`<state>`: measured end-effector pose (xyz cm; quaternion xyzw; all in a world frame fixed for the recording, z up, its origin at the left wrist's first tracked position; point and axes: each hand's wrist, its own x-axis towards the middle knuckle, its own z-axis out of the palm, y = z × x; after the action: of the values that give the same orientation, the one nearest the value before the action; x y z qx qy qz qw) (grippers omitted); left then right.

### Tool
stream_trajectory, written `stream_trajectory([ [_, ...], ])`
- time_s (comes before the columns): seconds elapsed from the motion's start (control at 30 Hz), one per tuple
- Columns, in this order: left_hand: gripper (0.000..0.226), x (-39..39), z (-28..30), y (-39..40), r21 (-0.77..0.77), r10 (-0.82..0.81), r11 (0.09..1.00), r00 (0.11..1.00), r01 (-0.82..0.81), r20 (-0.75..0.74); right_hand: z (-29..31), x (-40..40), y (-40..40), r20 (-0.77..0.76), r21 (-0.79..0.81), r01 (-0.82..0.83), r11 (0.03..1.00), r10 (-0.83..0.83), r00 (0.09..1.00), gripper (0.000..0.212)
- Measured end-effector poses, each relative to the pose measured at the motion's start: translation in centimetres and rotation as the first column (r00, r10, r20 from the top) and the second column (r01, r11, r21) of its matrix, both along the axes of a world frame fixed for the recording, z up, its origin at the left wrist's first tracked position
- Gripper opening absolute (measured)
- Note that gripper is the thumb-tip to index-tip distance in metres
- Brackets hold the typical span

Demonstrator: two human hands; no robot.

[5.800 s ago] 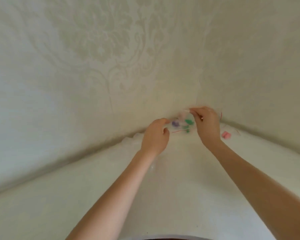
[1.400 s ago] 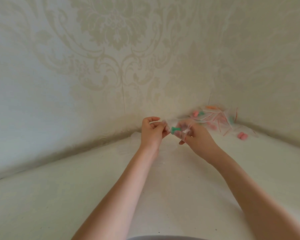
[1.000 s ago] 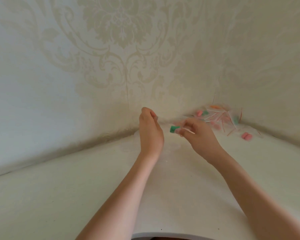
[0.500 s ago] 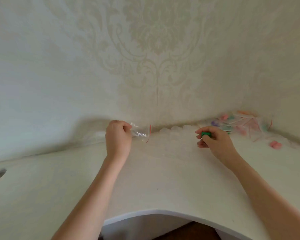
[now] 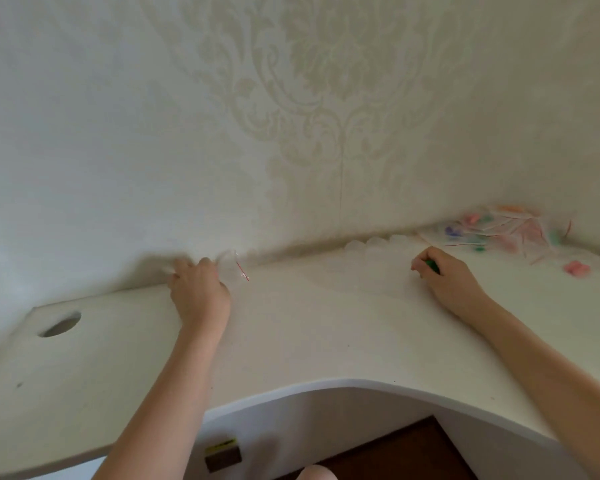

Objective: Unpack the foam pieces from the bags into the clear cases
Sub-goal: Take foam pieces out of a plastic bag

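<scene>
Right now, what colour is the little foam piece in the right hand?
Green. The foam piece peeks out between the curled fingers of the right hand, seen in the head view.

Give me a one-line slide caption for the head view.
Left hand holds an emptied clear bag at the wall; right hand pinches a green foam piece.

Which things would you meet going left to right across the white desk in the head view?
Round cable hole → left hand → empty clear plastic bag → right hand pinching green foam piece → loose pink foam piece.
</scene>
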<state>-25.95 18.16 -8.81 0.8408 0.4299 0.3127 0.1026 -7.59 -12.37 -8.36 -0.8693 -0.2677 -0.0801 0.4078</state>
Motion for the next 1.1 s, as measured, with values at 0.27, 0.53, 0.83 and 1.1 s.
stream_trajectory([
  [0.27,0.038,0.8,0.9,-2.2,0.201,-0.293,0.949,0.914,0.243,0.279,0.7,-1.0,0.0,0.069,0.203,-0.009,0.979,-0.006,0.998,0.026],
  [0.53,0.05,5.4,-0.4,-8.4,0.169,-0.786,0.56,0.585,0.811,-0.2,1.6,-3.0,1.8,0.11,0.117,-0.091,0.989,0.078,0.991,0.035],
  [0.83,0.032,7.2,-1.0,-8.1,0.181,-0.848,0.527,0.528,0.83,0.046,1.9,-5.3,5.4,0.315,-0.412,-0.195,0.89,0.339,0.886,0.037],
  [1.1,0.035,7.1,-0.2,-8.1,0.043,-0.761,0.588,0.535,0.808,0.368,1.7,-5.0,8.5,0.292,-0.2,-0.165,0.966,0.219,0.931,0.053],
])
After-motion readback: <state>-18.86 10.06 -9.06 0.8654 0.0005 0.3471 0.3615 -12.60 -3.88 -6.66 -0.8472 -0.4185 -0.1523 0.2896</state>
